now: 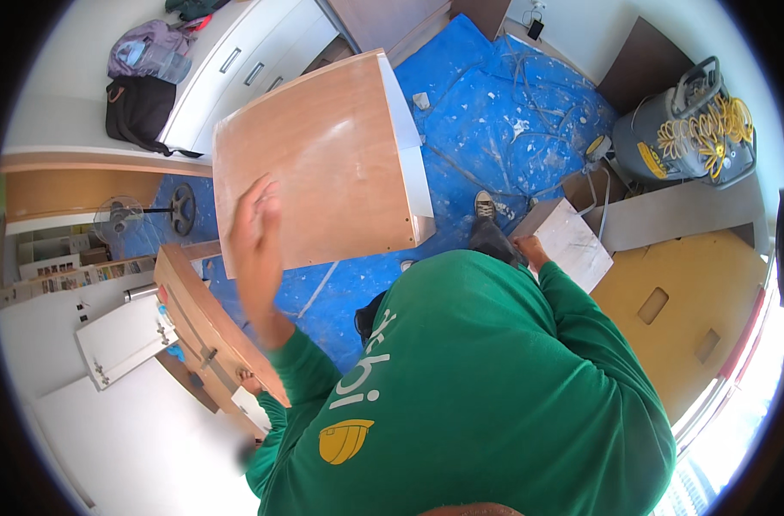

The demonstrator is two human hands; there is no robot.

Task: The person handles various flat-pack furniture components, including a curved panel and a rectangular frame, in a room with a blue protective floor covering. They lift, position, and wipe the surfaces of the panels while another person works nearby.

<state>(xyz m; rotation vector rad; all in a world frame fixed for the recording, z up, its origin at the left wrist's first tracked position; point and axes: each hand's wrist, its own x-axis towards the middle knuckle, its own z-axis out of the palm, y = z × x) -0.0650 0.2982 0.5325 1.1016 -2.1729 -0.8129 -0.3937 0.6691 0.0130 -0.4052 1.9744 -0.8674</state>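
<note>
My left hand (259,228) is over the broad brown wooden face of a large box-shaped cabinet (315,155), its fingers stretched out and a little blurred. It holds nothing, and I cannot tell if it touches the wood. The cabinet has white sides and stands on a blue sheet. To the right, my right hand (532,249) is at the near left edge of a smaller pale box (572,243), its fingers curled. What those fingers hold, if anything, is hidden.
Blue plastic sheeting (461,163) with white scraps and hoses covers the floor. A grey compressor (667,138) with a yellow coiled hose stands at far right, near a yellow board (693,310). Another person's hand (250,382) is by a wooden panel (207,322). Bags (140,112) lie on white drawers.
</note>
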